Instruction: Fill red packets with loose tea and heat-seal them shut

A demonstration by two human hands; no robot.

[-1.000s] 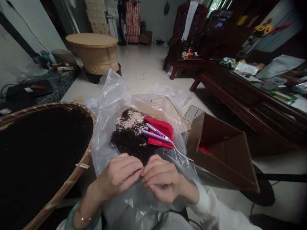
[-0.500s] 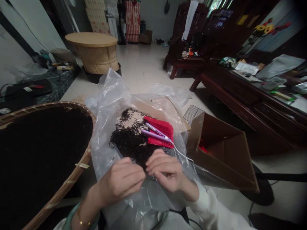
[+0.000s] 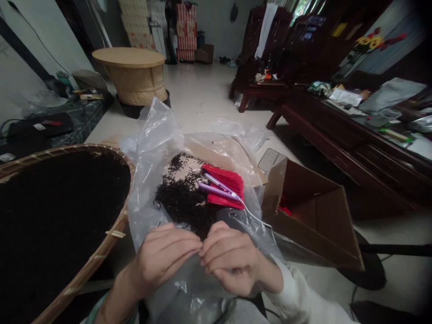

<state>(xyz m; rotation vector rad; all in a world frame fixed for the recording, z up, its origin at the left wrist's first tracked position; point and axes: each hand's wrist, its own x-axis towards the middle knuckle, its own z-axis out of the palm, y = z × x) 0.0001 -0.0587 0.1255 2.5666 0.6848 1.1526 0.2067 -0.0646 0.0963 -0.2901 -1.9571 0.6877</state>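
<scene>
My left hand (image 3: 168, 254) and my right hand (image 3: 232, 256) meet at the fingertips above a clear plastic sheet (image 3: 148, 180). Both are closed in a pinch, and whatever lies between the fingers is hidden. Just beyond them is a loose heap of dark, twisted tea leaves (image 3: 182, 198). To its right lies a stack of small red packets (image 3: 229, 180). A purple mini heat sealer, shaped like a hair straightener (image 3: 221, 191), rests on the packets with its jaws apart. Its white cord (image 3: 256, 217) runs toward the lower right.
A wide woven tray (image 3: 116, 220) full of dark leaves stands at left. An open cardboard box (image 3: 313, 220) with something red inside is at right, near a wire rack (image 3: 272, 157). Farther off are a round-topped basket (image 3: 135, 74) and a long dark wooden table (image 3: 337, 139).
Both hands have come closer together, fingertips now touching. My right hand has moved slightly down and left. The sealer, packets and leaves have stayed in place.
</scene>
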